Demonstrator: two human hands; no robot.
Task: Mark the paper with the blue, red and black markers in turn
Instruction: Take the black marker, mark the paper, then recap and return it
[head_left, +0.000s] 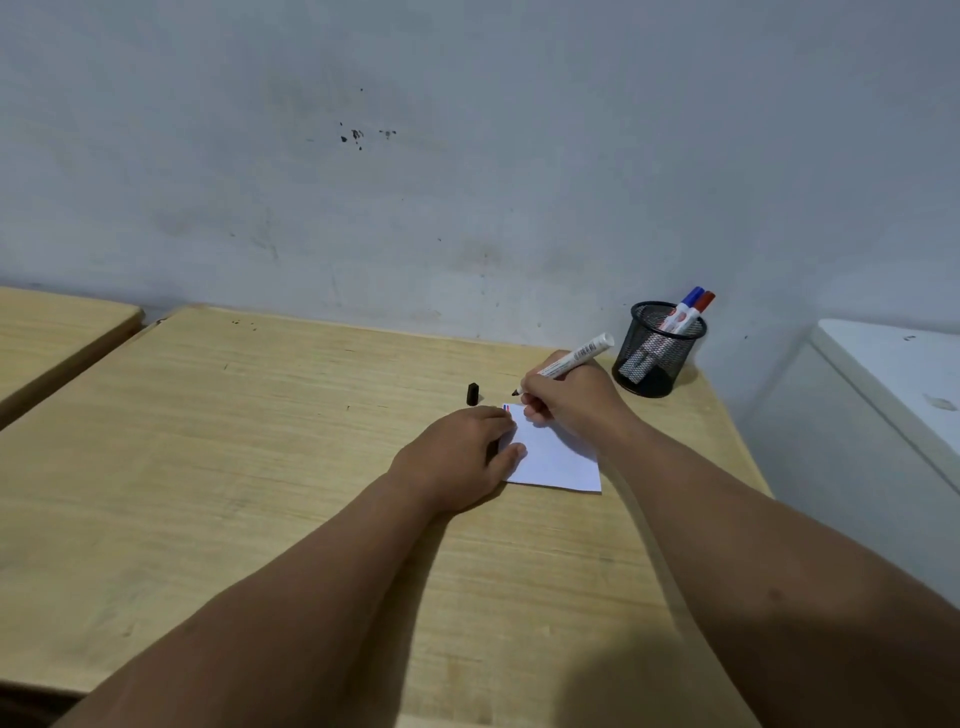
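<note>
A small white paper (558, 457) lies on the wooden table (260, 441), with short blue and red marks at its far left corner. My left hand (457, 457) rests flat on the paper's left edge, fingers apart. My right hand (566, 397) grips the uncapped black marker (574, 358), whose dark tip hovers just beyond the paper's far corner. Its black cap (472, 394) stands on the table left of the tip. The capped blue marker (684, 307) and red marker (698, 310) stand in a black mesh cup (655, 358) at the back right.
A grey wall runs right behind the table. A second wooden table (57, 332) stands to the left across a narrow gap. A white cabinet (893, 395) stands to the right, beyond the table's right edge.
</note>
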